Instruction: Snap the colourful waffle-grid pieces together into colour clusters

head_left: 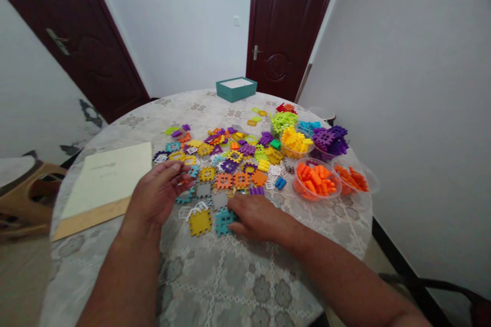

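Observation:
My left hand [157, 194] hovers at the left side of a spread of plastic building tiles, fingers loosely bent and apart, holding nothing I can see. Teal tiles lie just beyond and beneath its fingertips. My right hand [257, 214] is at the near edge of the spread, thumb and index finger at the right edge of a teal square tile [223, 222]; its other fingers are partly hidden. Beside that tile lies a mustard-yellow square tile [200, 222]. Farther in are a grey tile [220, 200] and orange tiles with window inserts [224, 181].
At the right stand clear tubs of orange pieces [316, 180], yellow pieces [295, 140] and purple pieces [330, 140]. A teal box [236, 93] sits at the table's far edge. On the left lies a pale sheet [111, 176] with a tan strip.

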`<state>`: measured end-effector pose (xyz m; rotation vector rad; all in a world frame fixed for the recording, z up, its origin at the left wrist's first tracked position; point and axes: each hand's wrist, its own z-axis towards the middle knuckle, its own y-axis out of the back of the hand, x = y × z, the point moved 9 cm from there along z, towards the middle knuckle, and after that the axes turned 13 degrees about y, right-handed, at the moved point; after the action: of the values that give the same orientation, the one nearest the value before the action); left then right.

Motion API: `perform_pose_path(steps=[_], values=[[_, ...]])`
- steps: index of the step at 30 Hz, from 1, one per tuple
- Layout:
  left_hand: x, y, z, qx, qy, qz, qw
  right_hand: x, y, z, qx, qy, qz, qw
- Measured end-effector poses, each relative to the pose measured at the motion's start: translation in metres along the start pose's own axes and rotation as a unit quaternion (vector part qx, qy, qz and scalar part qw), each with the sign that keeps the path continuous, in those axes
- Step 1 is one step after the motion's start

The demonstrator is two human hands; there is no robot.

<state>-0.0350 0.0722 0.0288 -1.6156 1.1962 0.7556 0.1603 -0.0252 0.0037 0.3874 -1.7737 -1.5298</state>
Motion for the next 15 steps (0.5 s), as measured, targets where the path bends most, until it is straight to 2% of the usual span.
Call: perform_pose_path(steps=[5, 10, 13, 15], values=[[-0.001, 0.027, 0.003, -0.034, -0.026, -0.049, 0.998, -0.001, 0.001, -0.001, -0.018, 0.008, 0.064, 0.998], [-0.009, 0.054, -0.003, -0.068, -0.039, -0.07, 0.994, -0.002, 0.003, -0.002, -0.057, 0.019, 0.136, 0.989], [-0.012, 0.052, -0.011, -0.055, -0.04, -0.029, 0.997, -0.011, 0.007, -0.002, -0.121, 0.006, 0.197, 0.973], [-0.01, 0.039, -0.016, -0.022, -0.032, 0.051, 0.998, -0.021, 0.008, -0.003, -0.182, -0.023, 0.238, 0.954]])
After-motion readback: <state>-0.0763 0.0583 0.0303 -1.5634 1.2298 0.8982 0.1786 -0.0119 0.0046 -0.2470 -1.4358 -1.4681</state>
